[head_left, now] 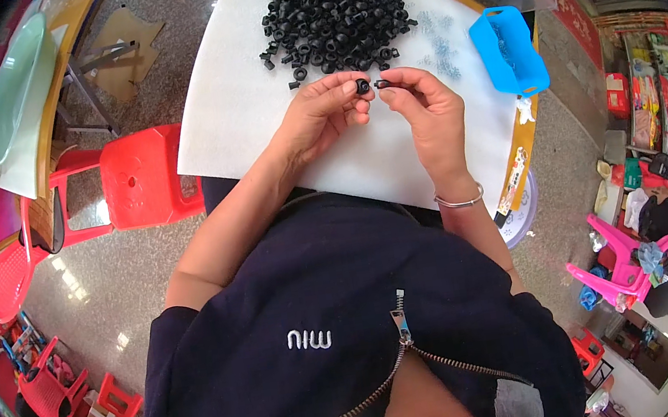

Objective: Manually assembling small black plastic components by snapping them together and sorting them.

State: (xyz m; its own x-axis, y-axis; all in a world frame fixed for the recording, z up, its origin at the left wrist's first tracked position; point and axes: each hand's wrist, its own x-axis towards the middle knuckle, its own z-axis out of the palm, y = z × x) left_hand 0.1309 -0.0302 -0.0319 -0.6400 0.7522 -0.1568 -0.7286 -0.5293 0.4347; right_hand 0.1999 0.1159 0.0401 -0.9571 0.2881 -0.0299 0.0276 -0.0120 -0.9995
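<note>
Between its thumb and fingers my left hand (327,112) pinches a small round black part (363,86) that looks like plastic or rubber, with a hole in its face. Close beside it, my right hand (426,108) grips a smaller black piece (383,84) between thumb and index finger. The two pieces are near each other, with a narrow gap between them. Just beyond both hands rises a large heap of similar black parts (334,18). Tiny clear or bluish pieces (439,47) lie scattered to the right of the heap.
A white sheet (235,95) covers the table. At its right edge stands a blue plastic basket (531,69) with small pieces inside. On the left is a red stool (136,180); a pale green basin (23,89) rests on another table. A pink stool (623,259) stands at right.
</note>
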